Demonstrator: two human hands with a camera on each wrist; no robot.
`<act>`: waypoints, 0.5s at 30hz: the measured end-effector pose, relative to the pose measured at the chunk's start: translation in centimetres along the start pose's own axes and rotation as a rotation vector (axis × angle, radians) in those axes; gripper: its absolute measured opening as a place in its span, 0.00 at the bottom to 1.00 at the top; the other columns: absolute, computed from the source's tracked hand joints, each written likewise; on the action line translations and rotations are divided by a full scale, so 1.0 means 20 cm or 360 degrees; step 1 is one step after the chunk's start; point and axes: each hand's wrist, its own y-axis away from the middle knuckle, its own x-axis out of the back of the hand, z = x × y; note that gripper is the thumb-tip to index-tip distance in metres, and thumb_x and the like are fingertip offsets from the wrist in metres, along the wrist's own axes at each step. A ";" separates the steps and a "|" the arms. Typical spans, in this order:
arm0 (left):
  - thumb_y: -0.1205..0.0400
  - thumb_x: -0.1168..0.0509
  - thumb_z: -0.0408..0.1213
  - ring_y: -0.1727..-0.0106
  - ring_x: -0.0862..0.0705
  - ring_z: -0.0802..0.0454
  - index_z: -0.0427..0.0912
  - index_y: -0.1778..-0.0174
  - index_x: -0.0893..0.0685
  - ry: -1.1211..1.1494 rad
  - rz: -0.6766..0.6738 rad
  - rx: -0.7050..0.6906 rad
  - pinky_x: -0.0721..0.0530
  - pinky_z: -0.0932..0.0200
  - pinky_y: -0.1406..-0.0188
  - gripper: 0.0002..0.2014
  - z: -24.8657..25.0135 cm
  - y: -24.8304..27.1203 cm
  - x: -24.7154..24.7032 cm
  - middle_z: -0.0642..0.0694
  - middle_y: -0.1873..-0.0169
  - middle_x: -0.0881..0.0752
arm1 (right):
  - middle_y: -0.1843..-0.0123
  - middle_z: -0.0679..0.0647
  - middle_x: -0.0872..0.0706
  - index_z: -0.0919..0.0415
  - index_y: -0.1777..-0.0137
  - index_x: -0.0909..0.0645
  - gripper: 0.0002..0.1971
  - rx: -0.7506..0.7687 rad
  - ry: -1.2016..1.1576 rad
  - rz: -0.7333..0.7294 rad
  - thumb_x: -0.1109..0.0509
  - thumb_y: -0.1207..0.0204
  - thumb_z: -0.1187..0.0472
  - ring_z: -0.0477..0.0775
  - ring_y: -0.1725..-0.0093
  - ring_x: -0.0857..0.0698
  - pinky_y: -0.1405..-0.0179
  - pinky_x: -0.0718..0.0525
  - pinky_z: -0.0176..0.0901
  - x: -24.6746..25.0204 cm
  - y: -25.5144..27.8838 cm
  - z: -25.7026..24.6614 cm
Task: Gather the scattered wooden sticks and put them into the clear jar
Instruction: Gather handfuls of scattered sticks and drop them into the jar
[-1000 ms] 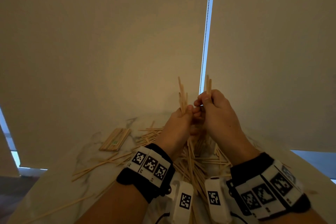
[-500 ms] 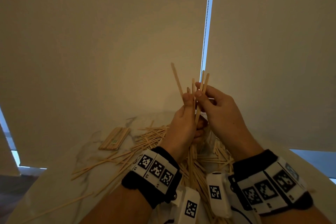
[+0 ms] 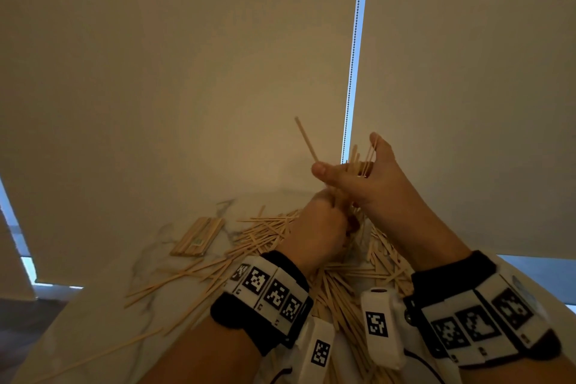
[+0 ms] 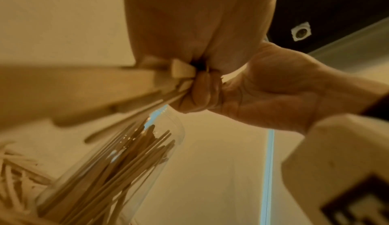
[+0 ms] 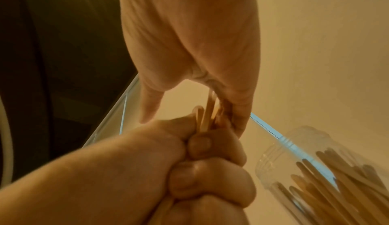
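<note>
My left hand [image 3: 318, 227] is a fist gripping the lower part of a bundle of thin wooden sticks [image 3: 356, 159] held upright above the table. My right hand [image 3: 374, 184] is higher, fingers straight against the stick tops and thumb spread to the left, apart from them in the right wrist view. One stick [image 3: 307, 140] slants out up-left. The clear jar [image 4: 118, 170], with several sticks standing in it, is just below the hands [image 5: 315, 170]; the head view hides it. Many loose sticks [image 3: 265, 237] lie on the table.
The white marble table [image 3: 103, 305] ends at its left edge, with dark floor beyond. A neat stack of sticks [image 3: 198, 237] lies at the far left. Beige blinds and a bead chain [image 3: 352, 72] hang close behind the table.
The right hand let go of its pinch on the stick tops and spread its thumb and fingers. The left fist slid lower on the bundle. One stick now leans out to the left.
</note>
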 end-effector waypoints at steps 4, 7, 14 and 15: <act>0.09 0.56 0.56 0.79 0.27 0.63 0.45 0.37 0.21 -0.0171 0.0003 -0.0164 0.28 0.66 0.77 0.24 0.02 0.03 -0.04 0.55 0.74 0.24 | 0.50 0.53 0.10 0.48 0.18 0.41 0.39 -0.0017 -0.0032 0.0201 0.22 0.25 0.55 0.49 0.53 0.08 0.52 0.11 0.48 0.01 -0.02 0.04; 0.11 0.55 0.59 0.80 0.31 0.63 0.39 0.44 0.22 0.0058 -0.0042 -0.0165 0.32 0.68 0.80 0.27 0.04 0.06 -0.06 0.57 0.77 0.27 | 0.54 0.54 0.07 0.49 0.23 0.33 0.30 0.0020 -0.0130 0.0196 0.26 0.22 0.62 0.47 0.56 0.08 0.63 0.16 0.38 0.04 -0.03 0.04; 0.12 0.51 0.61 0.78 0.36 0.59 0.39 0.42 0.23 0.0443 -0.0184 -0.0115 0.36 0.63 0.79 0.27 0.03 0.07 -0.05 0.52 0.75 0.33 | 0.45 0.52 0.08 0.46 0.22 0.33 0.32 0.0147 -0.0265 0.0038 0.33 0.20 0.75 0.51 0.54 0.08 0.63 0.14 0.37 0.07 -0.04 0.03; 0.13 0.53 0.63 0.77 0.36 0.58 0.39 0.42 0.23 0.0457 -0.0196 -0.0107 0.36 0.63 0.79 0.29 0.02 0.07 -0.05 0.52 0.74 0.34 | 0.44 0.51 0.09 0.41 0.20 0.38 0.39 0.0183 -0.0251 0.0027 0.33 0.22 0.77 0.49 0.57 0.09 0.66 0.16 0.35 0.07 -0.04 0.03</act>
